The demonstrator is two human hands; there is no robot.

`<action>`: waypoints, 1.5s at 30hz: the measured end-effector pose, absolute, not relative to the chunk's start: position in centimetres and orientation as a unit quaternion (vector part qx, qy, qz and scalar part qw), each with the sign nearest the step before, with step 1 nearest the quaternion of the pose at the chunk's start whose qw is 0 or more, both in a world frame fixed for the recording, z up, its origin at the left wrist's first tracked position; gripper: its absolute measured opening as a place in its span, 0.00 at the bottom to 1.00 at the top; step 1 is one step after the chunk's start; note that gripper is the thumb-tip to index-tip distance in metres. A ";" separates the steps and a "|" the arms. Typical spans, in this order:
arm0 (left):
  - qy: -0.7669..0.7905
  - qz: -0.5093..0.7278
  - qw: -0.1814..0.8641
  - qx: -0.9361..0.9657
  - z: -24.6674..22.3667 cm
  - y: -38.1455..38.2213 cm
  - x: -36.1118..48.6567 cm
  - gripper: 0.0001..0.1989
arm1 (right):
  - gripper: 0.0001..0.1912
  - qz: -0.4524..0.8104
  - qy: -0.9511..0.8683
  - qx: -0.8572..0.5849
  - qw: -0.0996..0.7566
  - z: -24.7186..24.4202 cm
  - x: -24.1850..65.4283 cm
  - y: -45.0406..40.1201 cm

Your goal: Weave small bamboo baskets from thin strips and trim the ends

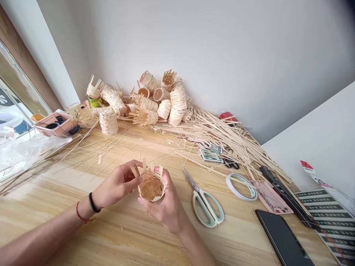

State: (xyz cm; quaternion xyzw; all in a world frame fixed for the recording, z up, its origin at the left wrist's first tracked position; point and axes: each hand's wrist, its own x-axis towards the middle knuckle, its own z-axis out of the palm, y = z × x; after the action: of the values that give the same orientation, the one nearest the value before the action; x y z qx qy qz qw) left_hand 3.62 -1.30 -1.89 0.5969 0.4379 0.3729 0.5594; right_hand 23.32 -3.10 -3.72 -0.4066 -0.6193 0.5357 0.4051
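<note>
While pale walls [210, 55] border the wooden table [116, 244], hands [118, 184] [169, 208] hold a basket [152, 187].

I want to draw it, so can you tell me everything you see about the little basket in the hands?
The little basket is round, pale tan, woven from flat strips that look like bamboo or wood. It is over the wooden table, open mouth towards the camera, showing its inside. Strip ends stick out around its rim. The right hand cups it; the left hand pinches strips at its edge.
</note>
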 end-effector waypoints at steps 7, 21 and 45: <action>0.472 0.415 0.494 0.601 -2.2 -2.0 4.6 0.12 | 0.39 0.561 -0.604 -0.405 0.396 -3.8 23.2 -3.0; 0.547 0.365 0.431 0.617 -1.4 -2.2 4.9 0.19 | 0.38 0.555 -0.610 -0.404 0.397 -4.1 23.3 -3.1; 0.335 0.323 0.437 0.769 -1.2 -3.1 3.8 0.44 | 0.46 0.598 -0.519 -0.378 0.479 -2.7 23.9 -3.4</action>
State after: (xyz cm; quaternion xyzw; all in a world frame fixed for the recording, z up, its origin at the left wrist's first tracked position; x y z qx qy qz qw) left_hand 3.84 -3.13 -1.19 0.7695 0.3351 0.3235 0.4370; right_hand 23.95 -3.39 -2.67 -0.3784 -0.5192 0.5982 0.4790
